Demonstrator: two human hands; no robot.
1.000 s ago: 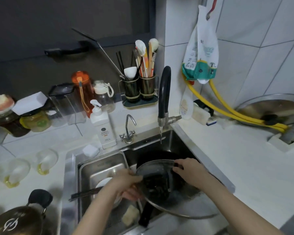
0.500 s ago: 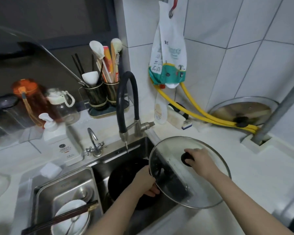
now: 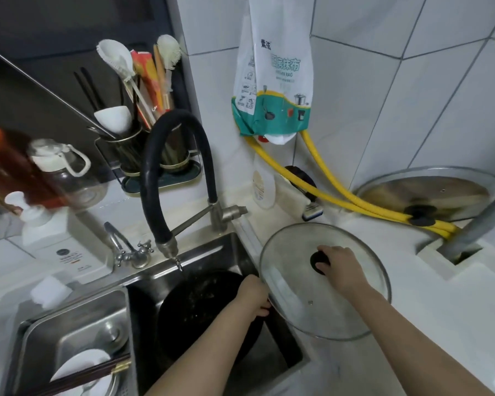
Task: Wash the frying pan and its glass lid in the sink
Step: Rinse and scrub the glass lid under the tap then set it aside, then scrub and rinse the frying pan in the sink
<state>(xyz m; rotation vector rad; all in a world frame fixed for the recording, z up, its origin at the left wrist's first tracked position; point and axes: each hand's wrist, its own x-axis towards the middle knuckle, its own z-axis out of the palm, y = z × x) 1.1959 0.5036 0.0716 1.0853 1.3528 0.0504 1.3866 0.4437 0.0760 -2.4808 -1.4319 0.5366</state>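
Observation:
The glass lid [image 3: 295, 295], round with a metal rim and a black knob, lies nearly flat over the white counter just right of the sink [image 3: 235, 250]. My right hand [image 3: 342, 268] is closed on its knob. My left hand [image 3: 253, 295] grips the lid's left rim at the sink's edge. The black frying pan [image 3: 195, 304] sits in the right basin, under the black hose tap [image 3: 172, 178]; my left forearm crosses over it.
A steel basket [image 3: 72, 324] in the left basin holds a white dish and dark chopsticks. A soap dispenser [image 3: 60, 241], bottles and a utensil holder [image 3: 143, 150] stand behind. Yellow hoses [image 3: 352, 204], a second lid [image 3: 429, 192] and a grey pipe [image 3: 477, 227] occupy the right corner.
Both hands carried the glass lid up out of the sink and rightward over the counter, tipping it flat. The pan stayed in the basin.

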